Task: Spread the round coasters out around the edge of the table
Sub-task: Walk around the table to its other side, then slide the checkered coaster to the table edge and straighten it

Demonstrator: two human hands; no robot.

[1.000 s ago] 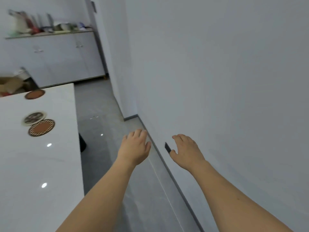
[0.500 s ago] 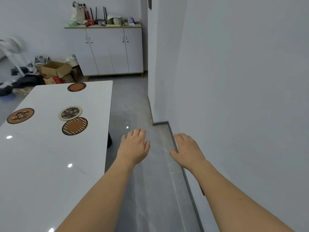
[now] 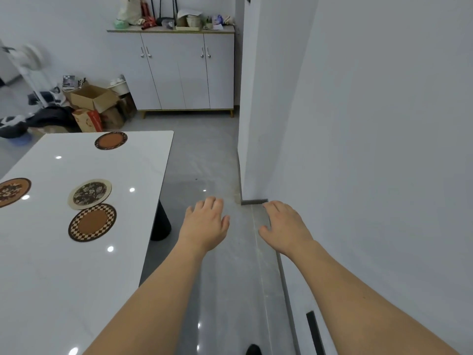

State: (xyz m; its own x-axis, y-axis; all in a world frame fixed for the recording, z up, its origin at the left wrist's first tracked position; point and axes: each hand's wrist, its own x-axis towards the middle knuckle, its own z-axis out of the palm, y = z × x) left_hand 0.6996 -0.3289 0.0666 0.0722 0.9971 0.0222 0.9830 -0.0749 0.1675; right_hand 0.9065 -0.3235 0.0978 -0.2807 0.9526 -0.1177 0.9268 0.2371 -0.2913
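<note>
Reaching back over the counter (image 3: 76,290) is what the step in hand seems to call for, since both hands hang over the floor (image 3: 204,155) beyond the counter's right edge and hold nothing. The left hand (image 3: 206,225) has its fingers (image 3: 210,203) relaxed and slightly spread, palm down; the right hand (image 3: 285,226) is much the same, fingers loose and empty.

Four round coasters show on the white top. A checkered-rim coaster (image 3: 92,222) and a cream floral coaster (image 3: 89,194) lie touching or slightly overlapping, set in from the right edge — these two look like the ones yet to be separated. A brown coaster (image 3: 111,140) sits close to the far edge, and a patterned coaster (image 3: 12,192) lies at the left of the view, cut by the frame, so its place against the counter's edge cannot be told.

To do it well, I would take the checkered-rim coaster first, as it lies nearest the left hand, and slide it flat toward the right edge instead of lifting it; the glossy surface should let it glide, though it may also overshoot. Keep it fully on the top, then draw the floral one off toward a bare stretch of edge.

All coasters lie left of and well apart from both hands, the paired ones closest to the left hand.
</note>
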